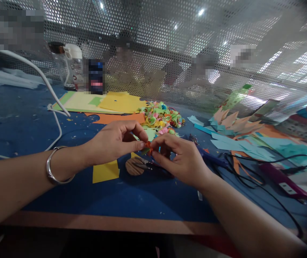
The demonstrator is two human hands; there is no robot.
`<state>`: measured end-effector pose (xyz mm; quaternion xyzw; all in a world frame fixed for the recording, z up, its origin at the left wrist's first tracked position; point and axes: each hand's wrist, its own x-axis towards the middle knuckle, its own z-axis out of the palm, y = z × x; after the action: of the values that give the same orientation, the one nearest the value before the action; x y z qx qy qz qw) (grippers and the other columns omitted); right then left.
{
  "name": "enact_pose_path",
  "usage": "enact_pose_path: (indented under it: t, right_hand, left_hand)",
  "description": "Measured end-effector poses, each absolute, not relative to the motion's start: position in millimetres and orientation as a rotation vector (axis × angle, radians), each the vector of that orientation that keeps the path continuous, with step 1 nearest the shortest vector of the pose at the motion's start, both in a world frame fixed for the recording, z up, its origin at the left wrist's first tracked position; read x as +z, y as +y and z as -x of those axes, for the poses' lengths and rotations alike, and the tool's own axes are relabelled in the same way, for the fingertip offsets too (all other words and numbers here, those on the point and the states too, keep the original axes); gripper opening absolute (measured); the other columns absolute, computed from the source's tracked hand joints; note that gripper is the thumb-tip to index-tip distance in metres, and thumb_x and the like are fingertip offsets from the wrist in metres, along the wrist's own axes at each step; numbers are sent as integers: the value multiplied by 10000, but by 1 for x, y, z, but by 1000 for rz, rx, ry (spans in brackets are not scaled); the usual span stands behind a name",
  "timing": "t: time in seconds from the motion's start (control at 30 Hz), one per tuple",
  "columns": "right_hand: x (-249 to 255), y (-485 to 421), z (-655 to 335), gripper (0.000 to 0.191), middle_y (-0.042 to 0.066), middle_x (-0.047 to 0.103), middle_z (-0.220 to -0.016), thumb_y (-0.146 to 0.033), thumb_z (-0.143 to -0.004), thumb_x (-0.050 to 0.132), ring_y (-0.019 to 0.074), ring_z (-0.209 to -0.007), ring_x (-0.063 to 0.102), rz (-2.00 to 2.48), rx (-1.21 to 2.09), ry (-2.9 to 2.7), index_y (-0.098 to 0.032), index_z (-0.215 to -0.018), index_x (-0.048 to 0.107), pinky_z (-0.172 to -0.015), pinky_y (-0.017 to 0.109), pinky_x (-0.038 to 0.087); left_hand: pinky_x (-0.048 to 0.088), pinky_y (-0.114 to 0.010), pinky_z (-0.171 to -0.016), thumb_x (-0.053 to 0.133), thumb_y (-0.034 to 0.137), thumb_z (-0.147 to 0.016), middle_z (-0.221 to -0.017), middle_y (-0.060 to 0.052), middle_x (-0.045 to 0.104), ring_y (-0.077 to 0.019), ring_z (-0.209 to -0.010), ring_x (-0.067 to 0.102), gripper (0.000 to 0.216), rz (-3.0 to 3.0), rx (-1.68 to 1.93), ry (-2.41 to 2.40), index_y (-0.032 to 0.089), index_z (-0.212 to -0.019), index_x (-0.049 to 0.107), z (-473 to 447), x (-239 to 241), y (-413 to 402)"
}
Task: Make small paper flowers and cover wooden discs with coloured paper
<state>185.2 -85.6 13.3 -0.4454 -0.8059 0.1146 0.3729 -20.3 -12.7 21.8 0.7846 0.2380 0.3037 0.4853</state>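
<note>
Looking down through the head camera, the person's left hand (115, 141) and right hand (180, 157) met above the blue cloth-covered table (115, 200). Both were closed in a fingertip pinch on one small orange paper piece (148, 145), held in the air just over a brown ribbed paper disc (135, 166). Thumb and forefinger of each hand pressed it from opposite sides, and the other fingers were curled in.

The piece looked very light, thin and easily creased. I judged it best taken by its edges with the fingertips and only gentle pressure, since a hard squeeze would flatten any fold.

A silver metal bangle (55, 168) sat on the left wrist, and a yellow paper square (105, 171) lay just beside the disc. Behind the hands lay a heap of curled multicoloured paper strips (161, 116). To the right were pale blue paper offcuts (236, 143) and a black cable (250, 179).
</note>
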Motion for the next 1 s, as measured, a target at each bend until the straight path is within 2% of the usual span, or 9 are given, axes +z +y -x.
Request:
enact_pose_path:
  t: [0.23, 0.43, 0.6, 0.77, 1.0]
  right_hand:
    - [12, -86, -185, 33, -13, 611, -760, -177, -870, 606, 79, -577, 529, 1175, 337, -2068, -185, -900, 615, -546, 210, 439]
    - [12, -86, -186, 52, -18, 604, -749, -170, -866, 605, 79, -563, 531, 1167, 344, -2076, -191, -910, 620, -536, 213, 433]
    - [15, -87, -185, 68, -29, 597, -738, -151, -854, 603, 69, -544, 522, 1154, 318, -2062, -186, -907, 629, -536, 213, 427]
    - [15, -88, -184, 65, -41, 584, -702, -141, -853, 604, 64, -525, 506, 1173, 324, -2044, -183, -897, 627, -525, 208, 416]
    - [14, -87, -185, 88, -18, 628, -777, -129, -849, 590, 71, -568, 528, 1157, 311, -2054, -181, -899, 640, -540, 209, 425]
  left_hand:
    - [500, -220, -554, 635, 238, -829, -791, -11, 698, -124, -663, 655, 97, -2063, 767, 633, 191, -914, 623, 21, 21, -17]
    - [526, -242, -690, 575, 133, -824, -874, -13, 691, -131, -768, 666, 116, -2360, 863, 545, 196, -902, 635, 24, 24, -22]
    - [530, -243, -707, 565, 97, -813, -890, -13, 656, -124, -774, 642, 124, -2432, 943, 483, 197, -878, 596, 24, 28, -23]
    - [524, -300, -777, 565, 89, -800, -917, -26, 679, -164, -869, 647, 133, -2538, 946, 441, 213, -831, 599, 25, 27, -23]
    - [523, -314, -821, 559, 87, -810, -937, -39, 714, -171, -912, 663, 147, -2584, 1009, 377, 210, -839, 635, 24, 26, -21]
